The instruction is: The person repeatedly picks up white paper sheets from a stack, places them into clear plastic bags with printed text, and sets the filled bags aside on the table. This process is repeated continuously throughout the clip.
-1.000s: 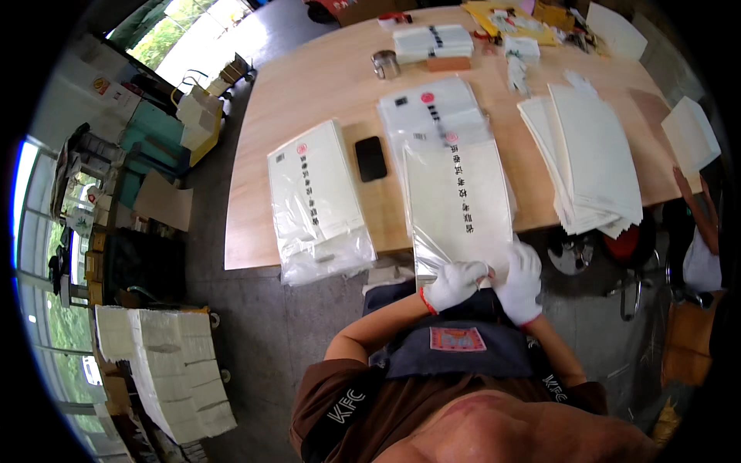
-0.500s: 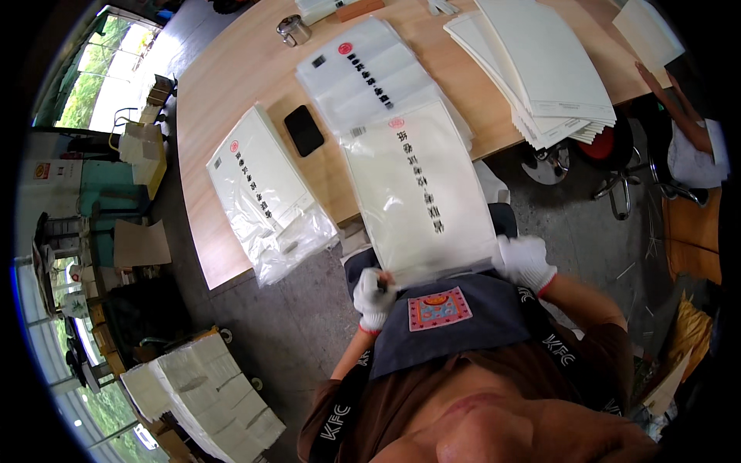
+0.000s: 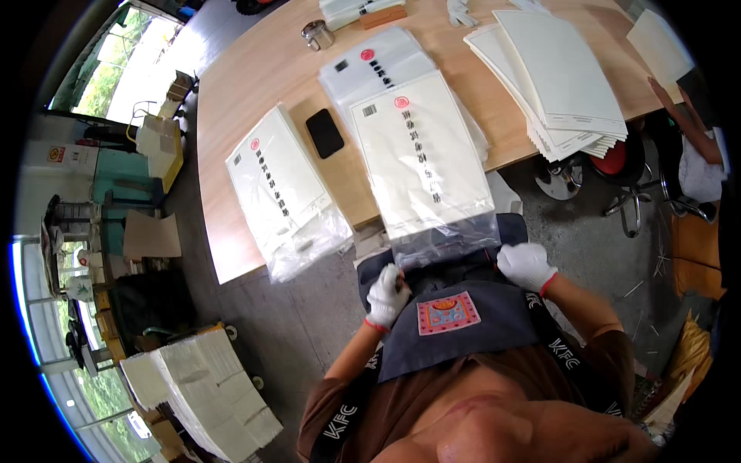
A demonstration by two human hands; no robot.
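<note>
Currently my left hand (image 3: 386,295) and right hand (image 3: 526,265), both in white gloves, are each pinched shut on the open mouth of the clear plastic bag (image 3: 448,239), one at each lower corner. The bag sits at centre frame, its mouth hanging off the near table edge over my apron (image 3: 455,328).

Progress, as I read it — the white sheet pack (image 3: 421,158) is already inside the bag, pushed up toward the closed end. The empty flap at the mouth is still loose and unsealed, so closing it looks like what's left. One bagged pack (image 3: 282,189) lies finished at centre left, its slack plastic also over the edge, and another lies under my bag toward the top of the frame. The stack of unbagged sheets (image 3: 559,73) at upper right says plenty remains.

Edges and room — the wooden table (image 3: 247,85) edge runs diagonally just above my hands, so the bag mouth is unsupported. A black phone (image 3: 325,133) lies between the two packs, close to my bag's left side. Bare floor at lower left; a red stool (image 3: 614,166) right of my right hand, near but apart.
</note>
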